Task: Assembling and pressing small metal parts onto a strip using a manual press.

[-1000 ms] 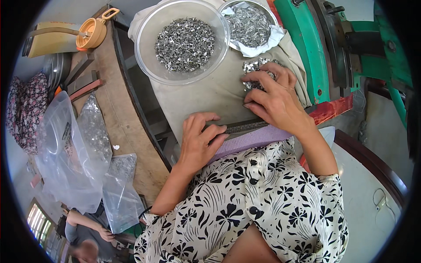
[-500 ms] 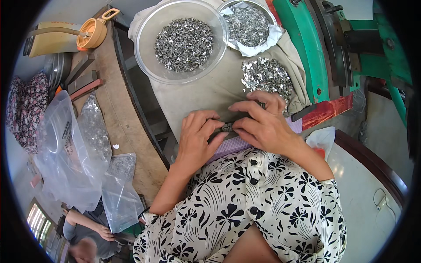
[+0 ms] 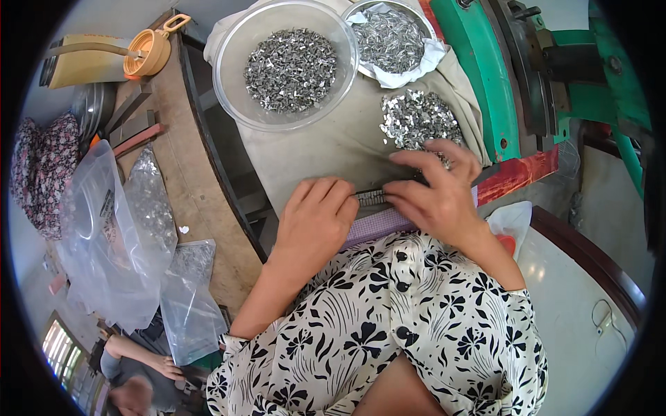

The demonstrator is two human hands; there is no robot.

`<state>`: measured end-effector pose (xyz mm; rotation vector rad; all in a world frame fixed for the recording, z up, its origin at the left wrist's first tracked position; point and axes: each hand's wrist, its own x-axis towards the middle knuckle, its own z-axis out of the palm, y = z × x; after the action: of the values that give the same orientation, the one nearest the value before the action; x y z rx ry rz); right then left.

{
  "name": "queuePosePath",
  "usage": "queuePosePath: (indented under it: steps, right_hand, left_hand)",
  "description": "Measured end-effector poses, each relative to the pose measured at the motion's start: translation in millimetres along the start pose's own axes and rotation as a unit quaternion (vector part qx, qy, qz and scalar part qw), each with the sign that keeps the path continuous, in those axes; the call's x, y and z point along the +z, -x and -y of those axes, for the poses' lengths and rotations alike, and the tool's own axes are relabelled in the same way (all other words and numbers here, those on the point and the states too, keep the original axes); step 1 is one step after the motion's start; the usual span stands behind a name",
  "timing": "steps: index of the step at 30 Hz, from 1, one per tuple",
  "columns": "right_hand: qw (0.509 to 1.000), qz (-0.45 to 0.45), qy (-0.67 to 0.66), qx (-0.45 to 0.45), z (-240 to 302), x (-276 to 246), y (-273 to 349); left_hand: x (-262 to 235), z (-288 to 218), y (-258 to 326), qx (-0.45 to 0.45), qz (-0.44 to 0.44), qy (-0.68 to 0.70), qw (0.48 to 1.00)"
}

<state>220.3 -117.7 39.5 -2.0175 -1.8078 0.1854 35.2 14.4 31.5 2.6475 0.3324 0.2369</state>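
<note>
A short dark metal strip or bar (image 3: 372, 197) with a row of small notched marks lies between my hands, at the near edge of the cloth. My left hand (image 3: 312, 220) is closed over its left end, fingers curled down and thumb hidden. My right hand (image 3: 444, 197) pinches its right end with the lower fingers and thumb, while the upper fingers stay bent and raised. Just beyond the right hand is a heap of small shiny metal pieces (image 3: 416, 118), partly hidden by its fingers. Under the strip is a purple checked cloth (image 3: 378, 225).
A clear plastic bowl (image 3: 225, 87) of small metal pieces stands at the back. Beside it is a lined bowl (image 3: 436, 59) of thin metal parts. A green machine (image 3: 485, 83) rises at right. Plastic bags (image 3: 104, 236) lie left, and another person (image 3: 142, 360) sits lower left.
My hands have moved slightly apart, baring more of the strip. The left hand has turned over, its fingers now curled down; the right hand has shifted right.
</note>
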Motion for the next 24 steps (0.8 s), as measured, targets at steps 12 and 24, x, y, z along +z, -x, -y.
queuePosePath:
  steps: [12, 24]
  right_hand:
    - [0.994, -0.074, 0.01, 0.075, -23.5, -8.7, 36.3]
    - [0.985, 0.113, -0.072, -0.108, -28.8, 2.0, -35.7]
  left_hand:
    - [7.3, 21.4, -12.4, -0.133, -0.049, 0.083, 0.987]
    - [7.0, 24.2, -11.1, -0.124, -0.017, 0.117, 0.985]
